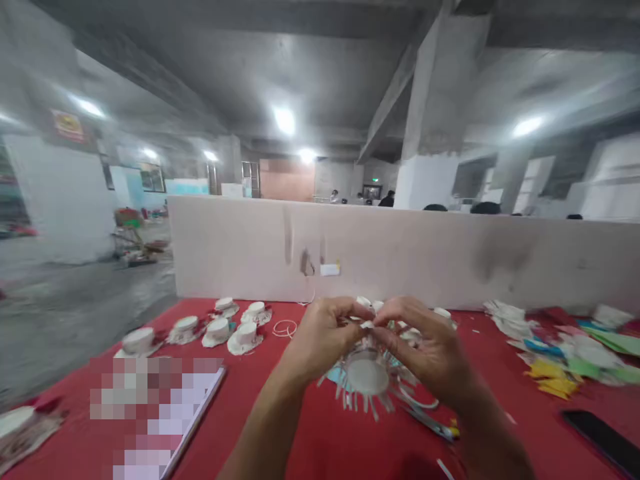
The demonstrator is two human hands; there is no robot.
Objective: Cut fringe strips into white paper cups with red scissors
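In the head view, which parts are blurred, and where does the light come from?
Head view: motion blur smears the edges, especially the coloured paper pieces at right; both hands and the fringed paper cup are softly blurred; ceiling lamps glare white; wide-angle distortion bends the beams.

Red-covered desk (310, 440), backed by a pale partition board (400, 260). At far left, a cluster of small white paper hats (220, 330), beside them a white loop of cord (285, 328). Near left edge, a white sheet, partly blurred (193, 417). At right, heaped coloured paper scraps (570, 357); nearer, a black phone (603, 437) lying flat. Scissors (430, 423) near centre.
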